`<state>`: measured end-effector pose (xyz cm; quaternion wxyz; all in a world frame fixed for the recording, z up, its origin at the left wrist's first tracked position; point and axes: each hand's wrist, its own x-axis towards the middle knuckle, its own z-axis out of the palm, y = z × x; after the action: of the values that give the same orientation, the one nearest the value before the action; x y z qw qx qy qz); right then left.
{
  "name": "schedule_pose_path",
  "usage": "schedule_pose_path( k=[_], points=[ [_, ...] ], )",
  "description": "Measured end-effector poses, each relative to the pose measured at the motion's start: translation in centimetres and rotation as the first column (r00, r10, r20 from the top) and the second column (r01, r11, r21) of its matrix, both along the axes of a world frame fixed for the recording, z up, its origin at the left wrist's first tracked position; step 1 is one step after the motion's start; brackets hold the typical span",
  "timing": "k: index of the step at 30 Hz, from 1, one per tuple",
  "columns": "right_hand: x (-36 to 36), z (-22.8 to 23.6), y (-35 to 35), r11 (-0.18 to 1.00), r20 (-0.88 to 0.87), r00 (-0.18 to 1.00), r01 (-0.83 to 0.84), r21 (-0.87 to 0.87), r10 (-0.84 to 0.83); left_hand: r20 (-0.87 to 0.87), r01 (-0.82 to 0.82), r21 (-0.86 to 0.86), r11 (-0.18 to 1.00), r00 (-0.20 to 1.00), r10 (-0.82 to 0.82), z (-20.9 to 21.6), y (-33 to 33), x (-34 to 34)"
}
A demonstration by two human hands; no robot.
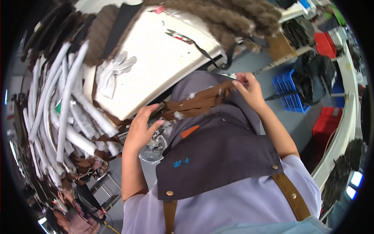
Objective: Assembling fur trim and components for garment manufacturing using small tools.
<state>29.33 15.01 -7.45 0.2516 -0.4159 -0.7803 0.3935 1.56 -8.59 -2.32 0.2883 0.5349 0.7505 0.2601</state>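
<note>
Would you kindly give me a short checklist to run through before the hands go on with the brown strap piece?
1. Right hand pinching the far end of the brown strap piece: ok.
2. Left hand gripping the near end: not ok, fingers open, resting beside it.
3. Strap lying flat without twists: cannot tell, it is bunched on the lap.
4. White scraps off the strap: not ok, bits cling to it.
5. Scissors within reach on the white table: ok.
6. Clear plastic bag away from the strap: not ok, it sits under the left hand.
</note>
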Motion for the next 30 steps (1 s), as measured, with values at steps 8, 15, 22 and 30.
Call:
schedule_pose_path(
  k=[8,15,22,30],
  points=[
    [-4.0,18.8,-7.8,0.423,-0.418,0.227,-0.776,0.469,0.88,-0.306,-0.065,0.275,0.959,0.94,0.152,6.3,3.3,-3.1],
    [-5.0,20.6,-9.1,0.439,-0.416,0.169,-0.524,0.73,0.893,-0.804,-0.238,0.357,0.903,0.414,0.427,8.5,0.8,-14.7],
    [-4.2,19.9,-8.8,0.409,-0.403,0.116,-0.456,0.79,0.908,-0.907,-0.55,0.13,0.825,0.271,0.324,9.7,-1.8,-19.0],
    [-3.1,19.4,-9.2,0.373,-0.326,0.197,-0.301,0.878,0.925,-0.775,-0.205,0.419,0.884,0.426,0.466,16.1,2.0,-7.2]
  ],
)
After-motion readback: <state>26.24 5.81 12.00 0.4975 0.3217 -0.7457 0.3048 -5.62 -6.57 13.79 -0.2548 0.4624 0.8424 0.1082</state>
